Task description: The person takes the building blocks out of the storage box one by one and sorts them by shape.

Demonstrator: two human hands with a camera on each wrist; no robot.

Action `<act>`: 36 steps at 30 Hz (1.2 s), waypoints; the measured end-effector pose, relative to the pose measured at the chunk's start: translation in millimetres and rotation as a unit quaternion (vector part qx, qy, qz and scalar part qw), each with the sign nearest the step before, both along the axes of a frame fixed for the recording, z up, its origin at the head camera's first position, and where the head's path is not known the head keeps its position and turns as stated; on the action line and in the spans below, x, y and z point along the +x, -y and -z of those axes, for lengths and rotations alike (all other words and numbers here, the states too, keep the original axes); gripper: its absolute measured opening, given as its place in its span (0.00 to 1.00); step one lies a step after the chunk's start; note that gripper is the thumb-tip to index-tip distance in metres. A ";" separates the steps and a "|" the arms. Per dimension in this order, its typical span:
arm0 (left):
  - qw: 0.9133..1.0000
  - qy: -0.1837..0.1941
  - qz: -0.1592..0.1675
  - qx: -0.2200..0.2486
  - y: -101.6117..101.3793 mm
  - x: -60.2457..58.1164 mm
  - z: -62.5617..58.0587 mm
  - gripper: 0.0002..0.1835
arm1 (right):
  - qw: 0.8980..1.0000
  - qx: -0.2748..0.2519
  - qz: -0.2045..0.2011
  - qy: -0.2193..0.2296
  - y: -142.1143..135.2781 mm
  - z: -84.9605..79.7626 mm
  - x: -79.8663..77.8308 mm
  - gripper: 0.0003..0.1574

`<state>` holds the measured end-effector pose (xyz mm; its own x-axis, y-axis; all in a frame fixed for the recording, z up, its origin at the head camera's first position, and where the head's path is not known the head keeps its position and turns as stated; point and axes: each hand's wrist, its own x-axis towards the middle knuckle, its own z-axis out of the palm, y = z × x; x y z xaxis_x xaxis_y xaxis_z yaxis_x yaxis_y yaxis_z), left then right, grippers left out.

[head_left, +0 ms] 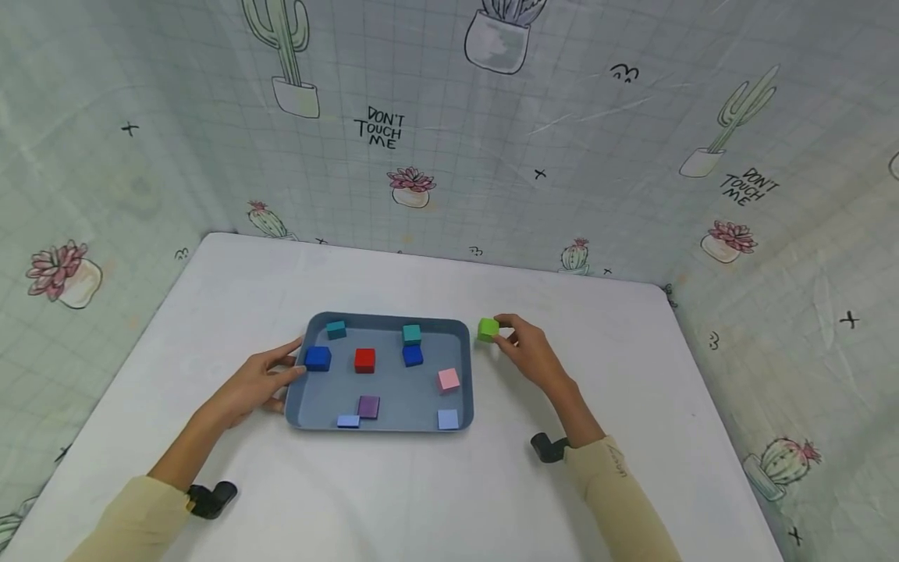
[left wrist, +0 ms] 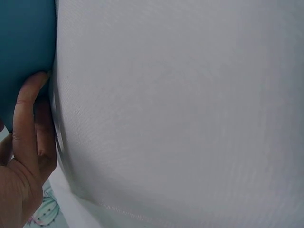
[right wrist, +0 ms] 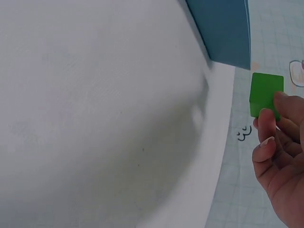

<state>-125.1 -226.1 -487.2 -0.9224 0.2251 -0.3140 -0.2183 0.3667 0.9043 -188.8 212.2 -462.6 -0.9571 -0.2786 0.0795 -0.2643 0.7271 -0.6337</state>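
Note:
My right hand pinches a bright green cube between thumb and fingers, just off the right end of a blue-grey tray. In the right wrist view the green cube sits at the fingertips, apart from the tray's wall. At the tray's left end, my left hand grips the rim. The left wrist view shows its fingers against the tray side. Inside the tray lie a red cube, a pink cube, a purple block and several blue and teal blocks.
The tray stands on a white table. A hanging cloth printed with cacti surrounds the table at the back and sides. A small black device is strapped at the left wrist and another at the right.

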 end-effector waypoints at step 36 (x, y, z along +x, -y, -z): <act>1.000 0.005 -0.005 -0.002 3.2 -0.9 2.8 0.38 | 0.999 0.007 0.016 0.042 -11.1 19.6 -9.3 0.24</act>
